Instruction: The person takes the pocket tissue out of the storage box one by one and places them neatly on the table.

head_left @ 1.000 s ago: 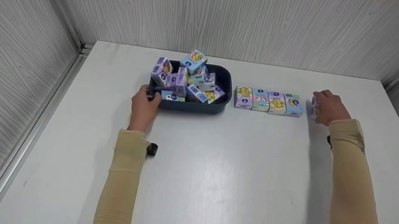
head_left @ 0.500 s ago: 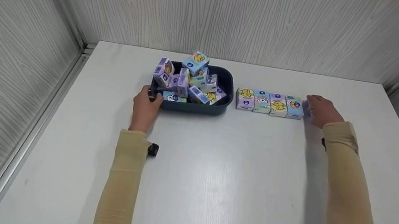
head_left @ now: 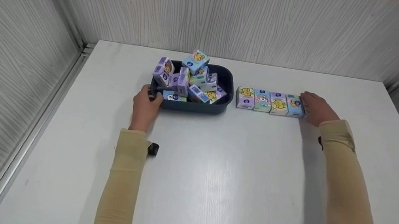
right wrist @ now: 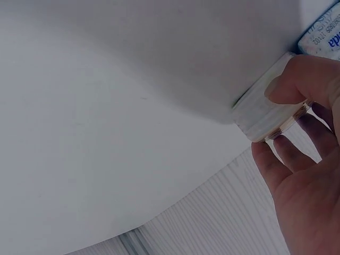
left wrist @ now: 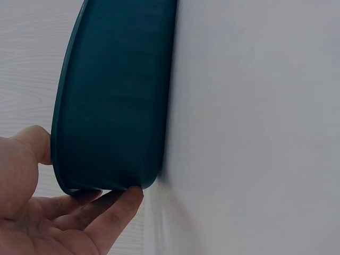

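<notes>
My left hand (head_left: 145, 109) grips the near left corner of a dark blue plastic basket (head_left: 196, 107), its thumb at the rim and fingers along the outside in the left wrist view. Colourful small tissue packs (head_left: 197, 95) lie jumbled in the basket. To its right, several similar packs (head_left: 262, 100) stand side by side in a row. At the row's right end my right hand (head_left: 318, 109) pinches another tissue pack (right wrist: 260, 114) between thumb and fingers, mostly hidden in the head view. In the right wrist view it is close against a blue pack (right wrist: 323, 38).
Everything stands on a white table (head_left: 213, 178). A pale wood-grain panel (head_left: 219, 15) rises behind the back edge, and more panels stand at the left (head_left: 2, 68) and right. One pack (head_left: 196, 61) sticks up above the basket's rim.
My right hand has moved left with its tissue pack, from a gap beyond the row to the row's right end. My left hand keeps its grip on the basket.
</notes>
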The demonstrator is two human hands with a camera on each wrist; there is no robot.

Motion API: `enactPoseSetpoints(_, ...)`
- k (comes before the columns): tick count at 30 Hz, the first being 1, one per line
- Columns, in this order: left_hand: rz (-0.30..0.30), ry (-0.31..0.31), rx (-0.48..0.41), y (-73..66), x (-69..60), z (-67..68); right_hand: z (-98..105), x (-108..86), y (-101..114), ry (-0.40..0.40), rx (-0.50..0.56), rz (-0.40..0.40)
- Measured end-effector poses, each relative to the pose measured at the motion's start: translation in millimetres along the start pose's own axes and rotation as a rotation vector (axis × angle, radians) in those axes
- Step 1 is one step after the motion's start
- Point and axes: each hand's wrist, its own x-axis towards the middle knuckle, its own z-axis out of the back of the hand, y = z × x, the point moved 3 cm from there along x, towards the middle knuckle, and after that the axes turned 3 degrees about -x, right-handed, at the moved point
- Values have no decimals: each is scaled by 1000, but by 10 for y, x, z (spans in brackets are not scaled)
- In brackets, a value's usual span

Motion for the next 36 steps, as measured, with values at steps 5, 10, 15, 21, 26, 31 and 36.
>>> enactPoseSetpoints(5,3,-1,3,-2,2,5,-7,7,8,14,16,-31)
enactPoseSetpoints(10,-1,-6,6,-2,2,3,-6,4,7,16,18,-26)
enactPoseSetpoints(15,-26,-29,2,-3,4,-2,45,-25,45,33,-10,-9)
enactPoseSetpoints(21,-27,-33,6,-1,-5,1,131,-18,144,-19,-54,10)
enactPoseSetpoints(26,-24,-26,12,1,0,0,221,-6,306,-95,-67,31)
enactPoseSetpoints(31,-4,-20,17,8,10,-1,295,85,534,-226,-81,77)
enactPoseSetpoints(36,10,-12,13,-1,8,-8,362,206,870,-307,-69,131)
